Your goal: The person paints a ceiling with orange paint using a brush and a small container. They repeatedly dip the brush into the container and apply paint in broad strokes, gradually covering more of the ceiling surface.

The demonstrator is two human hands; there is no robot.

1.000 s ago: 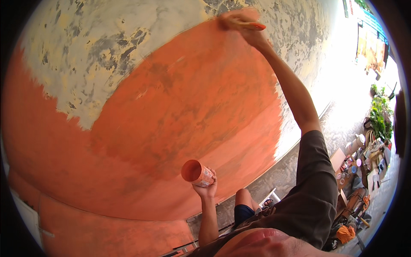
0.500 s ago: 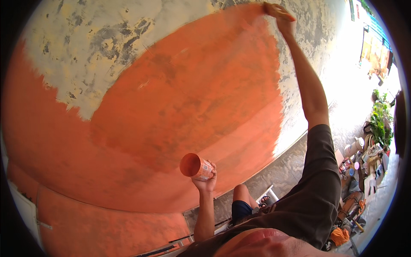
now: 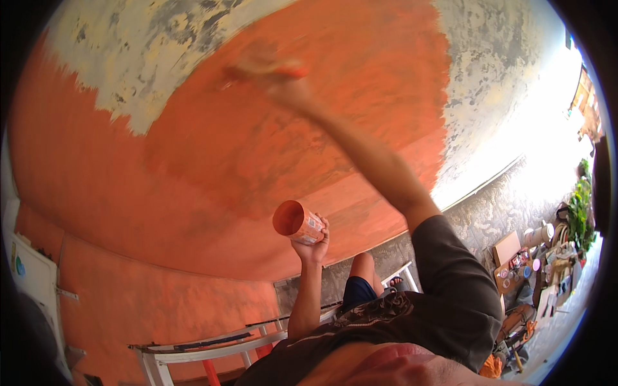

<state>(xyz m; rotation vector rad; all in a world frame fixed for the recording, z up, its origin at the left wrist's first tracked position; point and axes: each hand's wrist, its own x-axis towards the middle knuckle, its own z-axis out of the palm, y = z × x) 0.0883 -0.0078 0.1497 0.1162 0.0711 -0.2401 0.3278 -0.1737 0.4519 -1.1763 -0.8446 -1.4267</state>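
My left hand point(image 3: 315, 248) is wrapped round a paint can point(image 3: 297, 220), an orange-stained cylinder with a printed label. Its open mouth tilts toward the left, and orange shows inside. Higher up, my right hand point(image 3: 290, 91) grips a paintbrush point(image 3: 254, 69), both smeared by motion. The brush is at the orange-painted wall point(image 3: 283, 141), close to the curved edge of the darker, wet-looking paint. Whether the bristles touch the wall cannot be told. Beyond that edge lies a patchy grey and cream area point(image 3: 148, 64) of the wall.
White ladder rails point(image 3: 193, 355) stand at the lower left, with another white frame part point(image 3: 407, 278) beside my leg. A white door-like panel point(image 3: 32, 276) is at the far left. Tools and containers point(image 3: 521, 270) clutter the right side, near green plants point(image 3: 580, 209).
My right hand has swept the brush leftward and down, away from the top right edge of the paint. The view has shifted, showing more ladder. My left hand still holds the can.
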